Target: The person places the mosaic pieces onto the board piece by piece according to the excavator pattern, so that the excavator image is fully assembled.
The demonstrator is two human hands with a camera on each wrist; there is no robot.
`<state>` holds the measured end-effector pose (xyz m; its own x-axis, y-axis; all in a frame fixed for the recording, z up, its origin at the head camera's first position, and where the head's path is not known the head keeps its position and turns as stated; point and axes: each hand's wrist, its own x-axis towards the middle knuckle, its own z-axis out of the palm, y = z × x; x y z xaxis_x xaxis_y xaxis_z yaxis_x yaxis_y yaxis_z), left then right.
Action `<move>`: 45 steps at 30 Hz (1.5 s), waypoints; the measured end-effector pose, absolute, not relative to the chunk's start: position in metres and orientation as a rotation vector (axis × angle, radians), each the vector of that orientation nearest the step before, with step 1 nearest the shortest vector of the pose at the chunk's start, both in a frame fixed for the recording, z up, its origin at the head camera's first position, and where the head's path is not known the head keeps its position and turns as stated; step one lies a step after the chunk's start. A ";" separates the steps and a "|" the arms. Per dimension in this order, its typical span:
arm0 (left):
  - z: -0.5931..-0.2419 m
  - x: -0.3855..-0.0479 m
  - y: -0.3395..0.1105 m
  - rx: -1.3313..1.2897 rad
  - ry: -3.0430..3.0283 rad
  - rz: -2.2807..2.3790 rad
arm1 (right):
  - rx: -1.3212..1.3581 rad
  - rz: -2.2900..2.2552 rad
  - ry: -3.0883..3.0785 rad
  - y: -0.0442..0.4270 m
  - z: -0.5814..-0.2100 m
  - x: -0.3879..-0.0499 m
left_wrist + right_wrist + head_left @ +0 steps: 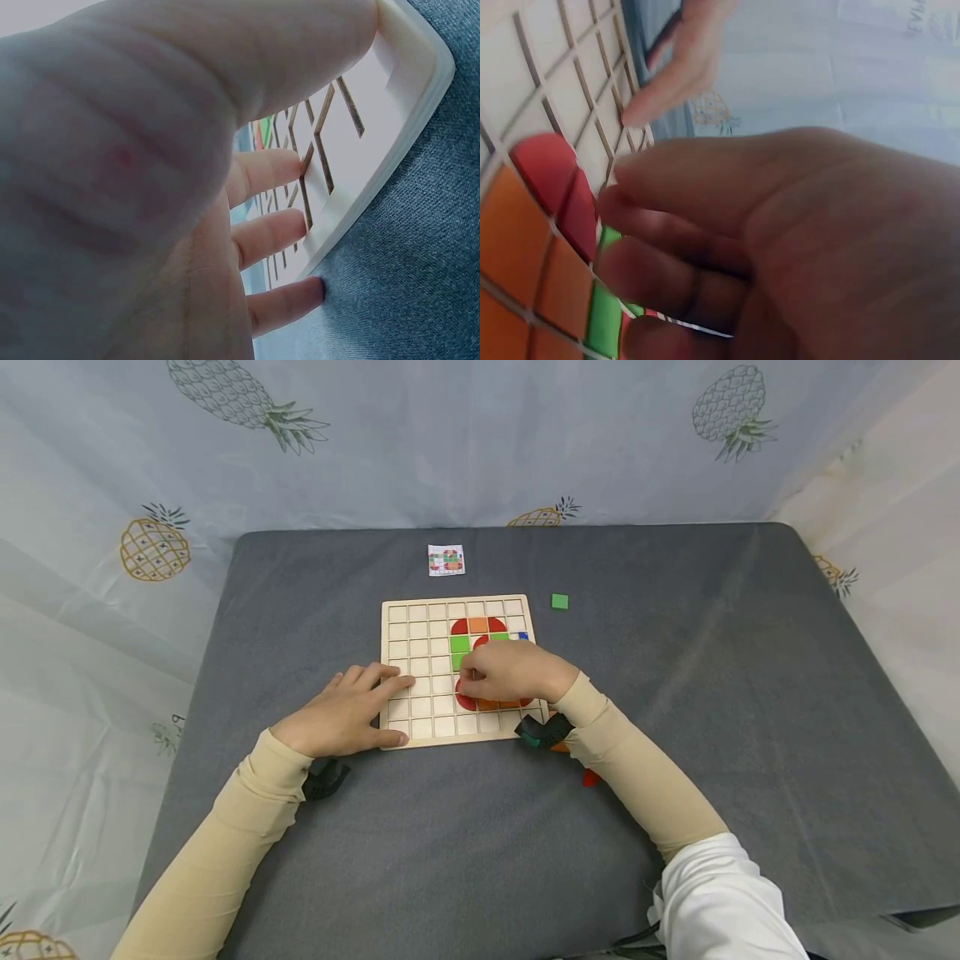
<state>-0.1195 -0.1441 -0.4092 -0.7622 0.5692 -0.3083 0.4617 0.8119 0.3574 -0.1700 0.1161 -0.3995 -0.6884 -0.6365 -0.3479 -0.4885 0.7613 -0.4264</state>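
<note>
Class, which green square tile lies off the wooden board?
The green square tile on grey cloth, right of the wooden board; other visible green tiles lie on it.

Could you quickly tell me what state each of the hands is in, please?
Left hand: open, touching the wooden board.
Right hand: curled over the board; whether it holds anything cannot be told.

Even light fills the head view; wrist views show shadowed, soft-focus hands [157, 172] [787, 232].

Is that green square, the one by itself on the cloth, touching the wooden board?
Apart. The head view shows grey cloth between the green square and the wooden board.
</note>
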 end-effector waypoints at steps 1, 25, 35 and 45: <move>-0.409 -0.119 -0.144 0.769 2.589 0.367 | -0.852 -0.429 2.498 0.117 -0.399 -0.171; -0.409 -0.119 -0.143 0.772 2.579 0.365 | -0.690 -0.748 2.602 0.160 -0.378 -0.191; -0.409 -0.119 -0.143 0.762 2.576 0.376 | -0.332 -0.868 2.792 0.219 -0.389 -0.221; -0.408 -0.119 -0.143 0.769 2.585 0.372 | -0.241 -0.624 2.727 0.236 -0.411 -0.239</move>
<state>-0.1192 -0.1430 -0.4079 -0.7607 0.5687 -0.3130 0.4573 0.8117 0.3633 -0.2391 0.2363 -0.4108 -0.9305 -0.2347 -0.2814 -0.0891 0.8898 -0.4476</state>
